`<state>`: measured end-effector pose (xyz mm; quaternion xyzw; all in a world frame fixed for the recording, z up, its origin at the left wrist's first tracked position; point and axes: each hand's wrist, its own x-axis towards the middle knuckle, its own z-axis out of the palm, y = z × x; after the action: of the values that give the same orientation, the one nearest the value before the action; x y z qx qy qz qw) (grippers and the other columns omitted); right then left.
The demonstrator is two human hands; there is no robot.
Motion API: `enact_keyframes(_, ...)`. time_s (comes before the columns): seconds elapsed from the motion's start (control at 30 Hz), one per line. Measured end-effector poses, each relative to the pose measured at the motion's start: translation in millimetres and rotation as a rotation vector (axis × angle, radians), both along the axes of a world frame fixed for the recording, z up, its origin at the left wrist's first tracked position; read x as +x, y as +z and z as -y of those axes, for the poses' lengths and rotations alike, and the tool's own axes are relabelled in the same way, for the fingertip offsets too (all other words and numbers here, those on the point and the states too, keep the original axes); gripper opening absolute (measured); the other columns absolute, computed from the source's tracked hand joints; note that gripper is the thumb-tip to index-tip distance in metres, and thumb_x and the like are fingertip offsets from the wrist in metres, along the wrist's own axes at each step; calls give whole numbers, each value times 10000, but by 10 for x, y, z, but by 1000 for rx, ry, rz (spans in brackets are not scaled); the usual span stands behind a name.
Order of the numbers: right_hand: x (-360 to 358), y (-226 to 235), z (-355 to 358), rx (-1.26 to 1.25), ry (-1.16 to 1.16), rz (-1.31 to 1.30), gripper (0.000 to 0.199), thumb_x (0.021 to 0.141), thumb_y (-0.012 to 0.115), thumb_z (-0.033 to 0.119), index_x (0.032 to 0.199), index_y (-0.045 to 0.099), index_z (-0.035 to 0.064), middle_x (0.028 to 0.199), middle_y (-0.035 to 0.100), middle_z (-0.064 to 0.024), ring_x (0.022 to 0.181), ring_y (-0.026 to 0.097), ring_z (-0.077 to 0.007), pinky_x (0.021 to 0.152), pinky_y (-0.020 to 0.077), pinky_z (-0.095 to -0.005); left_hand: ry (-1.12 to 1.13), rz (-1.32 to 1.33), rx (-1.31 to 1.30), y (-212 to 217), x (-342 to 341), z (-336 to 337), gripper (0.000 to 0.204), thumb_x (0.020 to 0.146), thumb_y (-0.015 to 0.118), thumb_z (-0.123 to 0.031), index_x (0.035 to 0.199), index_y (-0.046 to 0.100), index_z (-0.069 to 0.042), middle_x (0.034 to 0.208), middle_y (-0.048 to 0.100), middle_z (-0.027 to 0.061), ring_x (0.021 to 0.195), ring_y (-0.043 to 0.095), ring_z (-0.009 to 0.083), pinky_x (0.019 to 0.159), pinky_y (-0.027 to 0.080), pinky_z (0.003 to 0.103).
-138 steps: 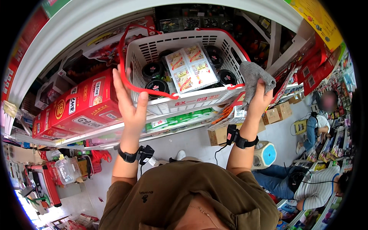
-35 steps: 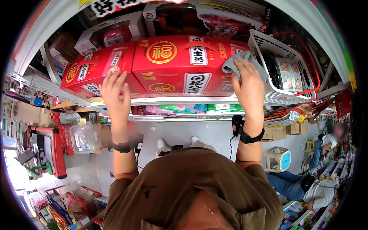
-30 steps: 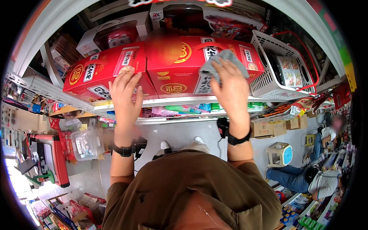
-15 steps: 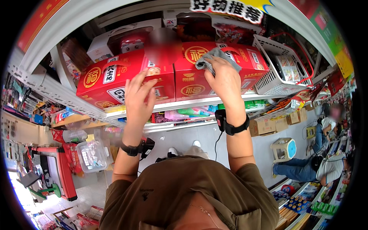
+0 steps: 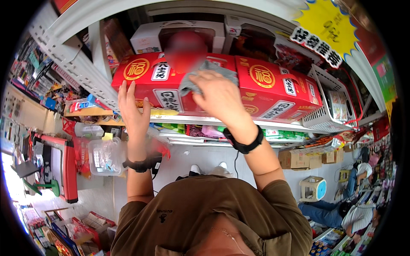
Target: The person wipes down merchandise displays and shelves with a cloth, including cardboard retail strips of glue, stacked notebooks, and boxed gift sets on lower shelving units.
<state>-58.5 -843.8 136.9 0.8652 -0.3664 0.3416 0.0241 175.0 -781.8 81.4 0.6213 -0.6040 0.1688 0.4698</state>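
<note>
right hand (image 5: 220, 94) holding gray cloth (image 5: 221, 69) | left red box (image 5: 173, 82): top part-hidden, blurred

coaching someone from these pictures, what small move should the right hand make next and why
Probably slide the right hand and its grey cloth slightly left along the left-hand red box. The cloth covers the middle-to-right part of its top front edge, while the left part of the top lies uncovered; the left hand, at the front left corner, seems to leave room.
</note>
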Motion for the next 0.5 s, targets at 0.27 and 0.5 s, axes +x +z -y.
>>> enact_keyframes(0.27,658,63,-40,14,153,-94,370,729,660,160,1086,651,65,1158,634,-147,1081,589,-297,890,492,-368,75,-106,30,-31,366,-379,504,772,619,12,1265,518,-18,1382,424,217,1275,400,414,1047,325,474)
enact_keyframes(0.5,1746,0,88,26,325,-127,388,692,670,153,1055,631,22,1113,628,-167,1043,587,-306,875,495,-381,171,-155,46,9,524,-822,503,784,605,10,1278,513,-20,1394,428,191,1260,428,372,1021,361,436)
